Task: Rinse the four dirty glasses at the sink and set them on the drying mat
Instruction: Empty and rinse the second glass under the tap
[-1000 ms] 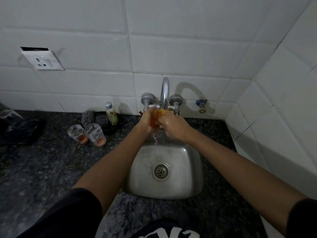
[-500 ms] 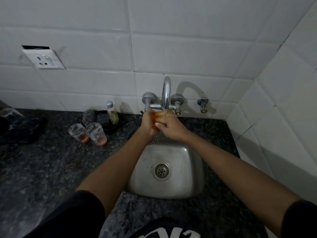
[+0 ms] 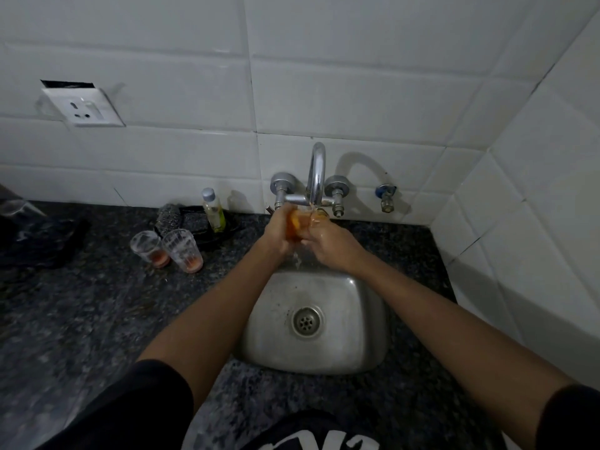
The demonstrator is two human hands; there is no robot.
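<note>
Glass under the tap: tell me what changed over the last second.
Little changed. The left hand and right hand kept hold of the glass under the faucet, only shifting their grip slightly; water kept running into the sink. Nothing was let go. The two dirty glasses on the counter and the small bottle stayed put.

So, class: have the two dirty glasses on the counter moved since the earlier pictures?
No. The two dirty glasses stand as before, just in front of the scrubber and left of the sink.
</note>
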